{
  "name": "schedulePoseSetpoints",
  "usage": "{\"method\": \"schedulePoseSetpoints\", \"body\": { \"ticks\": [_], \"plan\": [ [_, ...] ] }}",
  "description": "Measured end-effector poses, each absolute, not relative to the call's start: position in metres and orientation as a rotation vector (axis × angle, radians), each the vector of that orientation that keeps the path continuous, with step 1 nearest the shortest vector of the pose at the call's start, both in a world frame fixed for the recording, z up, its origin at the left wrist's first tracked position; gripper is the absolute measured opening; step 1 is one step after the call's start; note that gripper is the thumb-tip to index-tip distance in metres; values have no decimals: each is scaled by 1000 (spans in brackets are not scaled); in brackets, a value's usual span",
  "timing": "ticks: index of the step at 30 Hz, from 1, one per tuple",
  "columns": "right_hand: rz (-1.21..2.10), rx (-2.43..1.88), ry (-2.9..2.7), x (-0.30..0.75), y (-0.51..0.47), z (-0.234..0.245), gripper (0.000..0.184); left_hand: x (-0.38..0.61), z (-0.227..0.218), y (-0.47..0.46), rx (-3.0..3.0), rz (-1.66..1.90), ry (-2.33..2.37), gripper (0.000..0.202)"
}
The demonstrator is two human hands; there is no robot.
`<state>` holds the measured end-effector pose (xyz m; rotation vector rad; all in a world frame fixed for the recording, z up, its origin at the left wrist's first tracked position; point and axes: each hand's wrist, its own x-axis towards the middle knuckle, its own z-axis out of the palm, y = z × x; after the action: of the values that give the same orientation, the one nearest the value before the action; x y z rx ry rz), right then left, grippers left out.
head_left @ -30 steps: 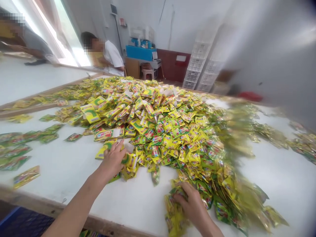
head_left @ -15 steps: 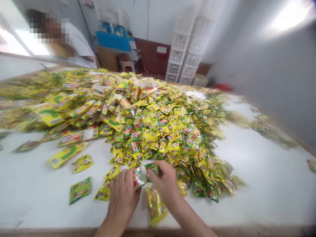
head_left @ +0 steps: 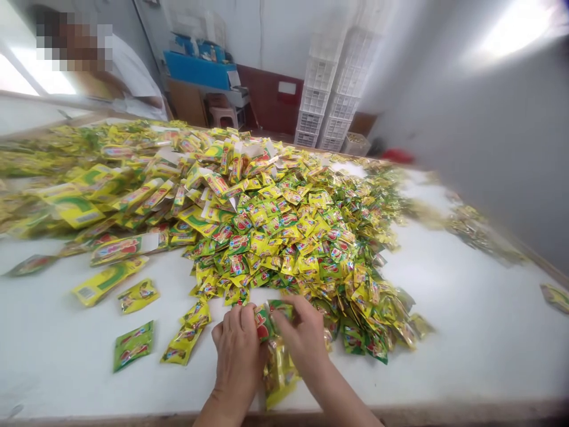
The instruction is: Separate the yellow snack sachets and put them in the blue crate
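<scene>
My left hand (head_left: pixel 240 350) is closed around a small green and red printed carton (head_left: pixel 263 325), mostly covered by the fingers. Against its right end, my right hand (head_left: pixel 306 332) pinches a green sachet (head_left: pixel 281 307); how far the sachet sits inside the carton is hidden. Below the hands, a yellow packet (head_left: pixel 280 373) lies on the white table (head_left: pixel 466 332). Left of my left hand are joined yellow sachets (head_left: pixel 185 333) and a single green sachet (head_left: pixel 133 346). A large heap of yellow and green sachets (head_left: pixel 288 237) rises just beyond both hands.
Yellow cartons (head_left: pixel 146 196) with white flaps are piled at the left of the heap. A loose carton (head_left: pixel 106 281) lies nearer. Across the table a person in a white sleeve (head_left: pixel 133 71) stands at the left. White crates (head_left: pixel 315 101) are stacked behind.
Both hands have come closer together, the left one moving right. The green sachet and the carton now meet, and the carton's white flap no longer shows clearly. The view has shifted slightly.
</scene>
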<state>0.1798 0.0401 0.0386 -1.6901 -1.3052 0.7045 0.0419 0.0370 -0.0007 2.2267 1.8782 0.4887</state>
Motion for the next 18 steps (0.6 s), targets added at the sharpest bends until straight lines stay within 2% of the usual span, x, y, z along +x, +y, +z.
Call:
{"method": "schedulePoseSetpoints", "body": {
  "ticks": [4, 10, 14, 18],
  "plan": [
    [815, -1686, -1347, 181, 36, 35, 6, 40, -5, 38, 2231, 493, 1937, 30],
    [528, -1596, -1387, 180, 37, 43, 16, 41, -9, 36, 2216, 534, 1833, 44],
    [658, -1550, -1500, 171, 30, 35, 13, 40, -10, 38, 2186, 530, 1915, 35],
    [931, -1522, -1223, 169, 29, 30, 17, 39, -10, 40, 2220, 566, 1939, 31]
  ]
}}
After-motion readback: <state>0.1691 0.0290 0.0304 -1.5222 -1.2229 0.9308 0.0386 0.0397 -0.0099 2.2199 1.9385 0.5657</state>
